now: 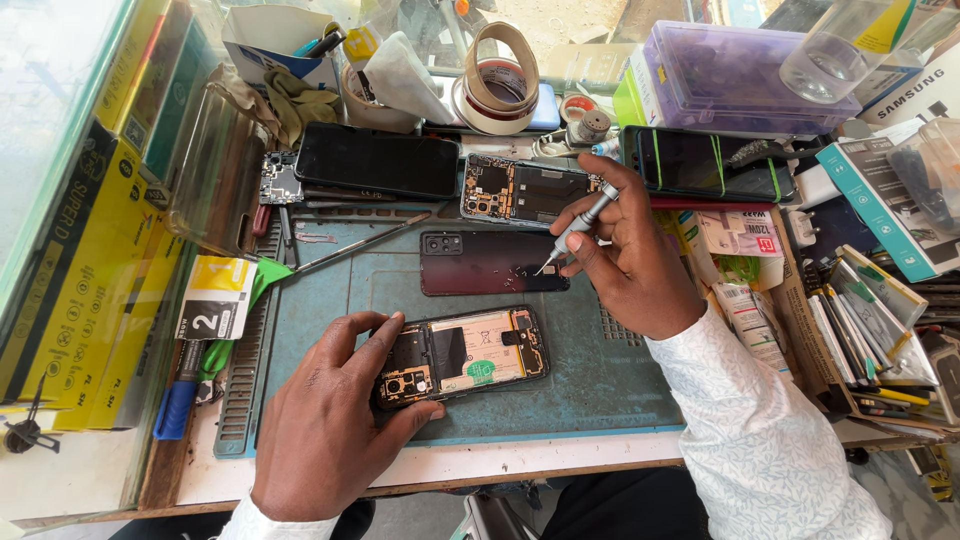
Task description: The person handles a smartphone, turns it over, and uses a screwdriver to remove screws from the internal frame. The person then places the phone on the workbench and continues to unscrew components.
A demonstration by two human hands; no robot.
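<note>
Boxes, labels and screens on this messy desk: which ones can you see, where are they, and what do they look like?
Yellow boxes: stacked at the far left, flat, black markings.
White and black label card: left of the mat, beside the left hand.
Dark phone screen: top centre, black rectangle, switched off.
Phone with green bands: above the right hand, dark screen.
Teal and white box: far right, tilted.
Purple plastic case: top right, see-through.
</note>
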